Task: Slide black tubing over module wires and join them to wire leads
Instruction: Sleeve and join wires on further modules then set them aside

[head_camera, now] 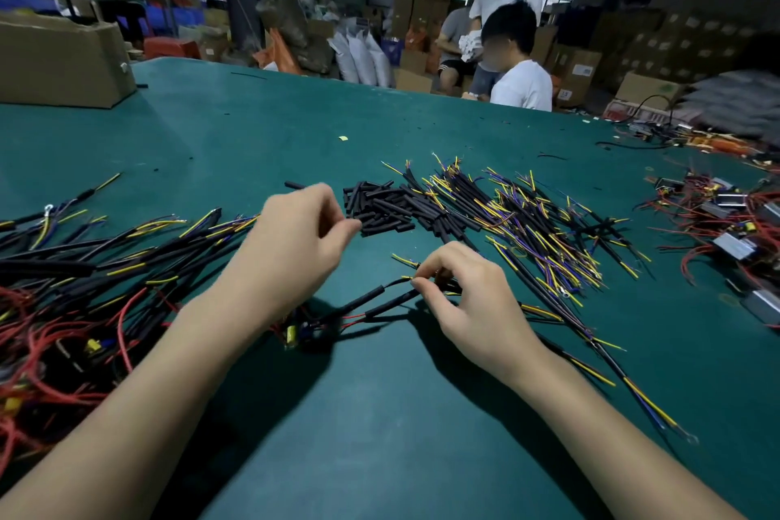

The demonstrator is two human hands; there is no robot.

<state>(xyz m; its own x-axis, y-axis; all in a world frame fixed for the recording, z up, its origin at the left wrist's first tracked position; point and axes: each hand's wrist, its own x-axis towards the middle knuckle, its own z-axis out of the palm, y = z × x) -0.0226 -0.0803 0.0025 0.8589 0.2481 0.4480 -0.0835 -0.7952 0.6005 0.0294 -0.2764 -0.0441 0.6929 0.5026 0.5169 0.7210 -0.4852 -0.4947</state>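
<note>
Tabletop (380,414) green, near edge central | module (301,331) with two black tubing (363,301) pieces on wires | right hand (468,304) pinches wire ends, joining step | left hand (295,241) curled, holds nothing visible | next: twist lead firmly

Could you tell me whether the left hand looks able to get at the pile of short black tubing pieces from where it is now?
Probably yes. The left hand hovers just left of the tubing pile, fingertips pointing toward it, with only bare green table between them. Its grip appears to hold nothing.
</note>
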